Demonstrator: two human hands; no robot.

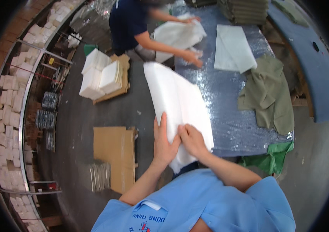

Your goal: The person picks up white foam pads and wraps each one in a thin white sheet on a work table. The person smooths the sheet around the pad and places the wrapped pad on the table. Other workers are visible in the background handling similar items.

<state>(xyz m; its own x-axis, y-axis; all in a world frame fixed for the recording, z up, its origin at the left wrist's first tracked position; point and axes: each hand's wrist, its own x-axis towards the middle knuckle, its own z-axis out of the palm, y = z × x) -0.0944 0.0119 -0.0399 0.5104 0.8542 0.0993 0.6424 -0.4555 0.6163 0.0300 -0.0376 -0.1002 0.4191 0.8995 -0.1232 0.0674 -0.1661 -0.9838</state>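
A folded white cloth (181,102) is held up before me, standing off the left edge of the plastic-covered table. My left hand (165,145) grips its near left side, fingers stretched along the fold and thumb toward the other hand. Close beside it, my right hand (192,141) pinches the cloth's surface with thumb and bent fingers. The cloth's lower end hangs near my blue shirt, and its underside is hidden.
Across the table (230,135), a co-worker in a dark shirt (127,25) handles a pale sheet (178,36). Another pale sheet (232,48) and an olive cloth (268,92) lie there. White stacks on cardboard (100,75) and a flat carton (114,154) rest on the floor.
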